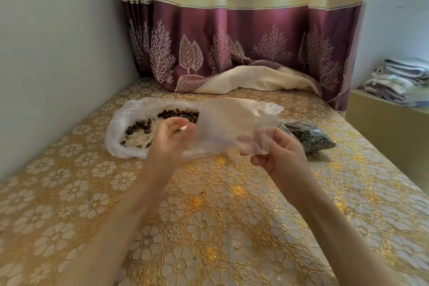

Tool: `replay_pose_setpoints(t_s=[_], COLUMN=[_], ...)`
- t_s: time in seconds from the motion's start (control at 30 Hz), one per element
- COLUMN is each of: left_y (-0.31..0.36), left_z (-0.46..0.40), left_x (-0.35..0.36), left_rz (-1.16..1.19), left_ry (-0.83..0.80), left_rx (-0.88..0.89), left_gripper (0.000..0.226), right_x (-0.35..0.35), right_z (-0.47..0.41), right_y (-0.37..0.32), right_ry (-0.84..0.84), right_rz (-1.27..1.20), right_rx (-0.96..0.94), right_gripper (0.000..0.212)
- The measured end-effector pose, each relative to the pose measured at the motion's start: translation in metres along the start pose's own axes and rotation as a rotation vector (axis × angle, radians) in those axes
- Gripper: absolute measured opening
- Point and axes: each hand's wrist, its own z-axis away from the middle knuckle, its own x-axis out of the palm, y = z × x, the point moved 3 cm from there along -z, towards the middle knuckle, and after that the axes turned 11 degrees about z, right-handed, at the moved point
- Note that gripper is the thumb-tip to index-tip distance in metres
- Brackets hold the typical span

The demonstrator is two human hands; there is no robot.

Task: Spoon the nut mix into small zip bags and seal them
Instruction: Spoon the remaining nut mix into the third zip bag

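Both hands pinch empty zip bag [232,127] ends, long axis L-R.

Maroon-and-cream curtain [243,37] behind a gold floral tablecloth [209,216]; folded towels [399,79] far right.

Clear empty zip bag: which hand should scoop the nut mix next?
Probably left. The left hand is right beside the open plastic bag of nut mix; the right hand pinches the clear empty zip bag.
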Motion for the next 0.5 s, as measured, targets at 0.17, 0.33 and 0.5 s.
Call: replay_pose_setpoints(t_s=[0.17,0.33,0.5], left_y=[-0.009,-0.008,-0.007], left_z=[-0.007,-0.011,-0.008], left_x=[-0.011,-0.026,-0.017], left_rz=[0.431,0.378,0.194], left_ry=[-0.113,0.087,0.099], left_rx=[-0.28,-0.145,-0.073], left_gripper=[0.067,0.015,0.023], right_x=[0.007,-0.005,-0.005], right_z=[0.002,-0.002,0.0], right_y=[0.003,0.012,0.008], right_ry=[-0.162,0.105,0.3], right_rz=[-0.06,0.302,0.668], right_rx=[0.031,0.062,-0.196], right_gripper=[0.025,0.008,0.015])
